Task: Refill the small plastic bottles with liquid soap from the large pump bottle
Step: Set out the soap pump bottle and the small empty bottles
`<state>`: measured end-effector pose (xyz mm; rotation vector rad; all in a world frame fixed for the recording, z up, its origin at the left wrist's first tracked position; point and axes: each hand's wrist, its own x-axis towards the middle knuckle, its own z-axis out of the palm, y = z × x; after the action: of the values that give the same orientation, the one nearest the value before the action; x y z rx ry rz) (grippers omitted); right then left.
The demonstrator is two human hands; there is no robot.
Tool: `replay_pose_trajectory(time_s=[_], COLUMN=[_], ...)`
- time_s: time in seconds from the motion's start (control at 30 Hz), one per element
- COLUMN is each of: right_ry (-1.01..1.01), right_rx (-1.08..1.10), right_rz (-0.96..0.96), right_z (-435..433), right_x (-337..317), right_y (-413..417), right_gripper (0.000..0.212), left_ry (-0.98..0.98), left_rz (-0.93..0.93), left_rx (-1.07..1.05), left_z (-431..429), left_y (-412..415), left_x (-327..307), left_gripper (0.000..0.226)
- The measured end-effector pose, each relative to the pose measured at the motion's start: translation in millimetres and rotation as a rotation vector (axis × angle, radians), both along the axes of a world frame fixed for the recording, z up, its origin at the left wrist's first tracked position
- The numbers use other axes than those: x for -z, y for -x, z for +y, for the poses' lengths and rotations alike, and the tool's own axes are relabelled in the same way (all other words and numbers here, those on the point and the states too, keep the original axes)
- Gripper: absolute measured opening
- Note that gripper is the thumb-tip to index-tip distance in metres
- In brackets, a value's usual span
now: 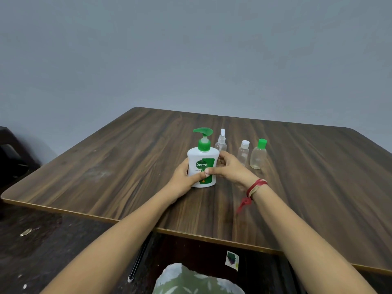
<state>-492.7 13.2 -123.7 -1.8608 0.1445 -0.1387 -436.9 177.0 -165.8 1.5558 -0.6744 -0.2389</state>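
A white pump bottle [202, 160] with a green pump head and a green Dettol label stands upright near the middle of the wooden table [110, 166]. My left hand [185, 180] wraps its left side, thumb across the label. My right hand [230, 169] holds its right side, fingers curled behind it and thumb on the front. Three small clear bottles stand to the right: a spray bottle [221, 141] with a white nozzle just behind my right hand, a white-capped bottle [243, 152], and a green-capped bottle [258, 154]. All three have their caps on.
The table's near edge runs diagonally across the lower view. A dark floor with bits of litter lies below it, and a dark object [10, 158] sits at the far left. A plain grey wall stands behind the table.
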Motion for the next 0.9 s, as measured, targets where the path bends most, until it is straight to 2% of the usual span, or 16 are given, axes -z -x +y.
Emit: replay_pose_trajectory(time_s=[0.1, 0.23, 0.4, 0.63, 0.8, 0.9], right_ry=[0.013, 0.015, 0.053, 0.109, 0.2, 0.225], right_rx=[0.008, 0.033, 0.105, 0.124, 0.127, 0.097], right_rz=[0.002, -0.013, -0.042, -0.042, -0.082, -0.076], right_z=[4, 10, 18, 27, 33, 30], right_x=[-3, -4, -2, -2, 1, 2], right_y=[3, 8, 8, 5, 10, 12], right_gripper=[0.057, 0.053, 0.049, 0.048, 0.044, 0.047], left_ry=[0.005, -0.004, 0.005, 0.006, 0.126, 0.11], left_rz=[0.006, 0.001, -0.022, 0.034, 0.105, 0.079], left_rx=[-0.009, -0.022, -0.08, -0.109, -0.167, -0.141], left_z=[0, -1, -2, 0, 2, 1], left_y=[2, 6, 4, 0, -2, -3], left_x=[-2, -5, -6, 3, 7, 8], left_gripper=[0.051, 0.042, 0.049, 0.043, 0.069, 0.068])
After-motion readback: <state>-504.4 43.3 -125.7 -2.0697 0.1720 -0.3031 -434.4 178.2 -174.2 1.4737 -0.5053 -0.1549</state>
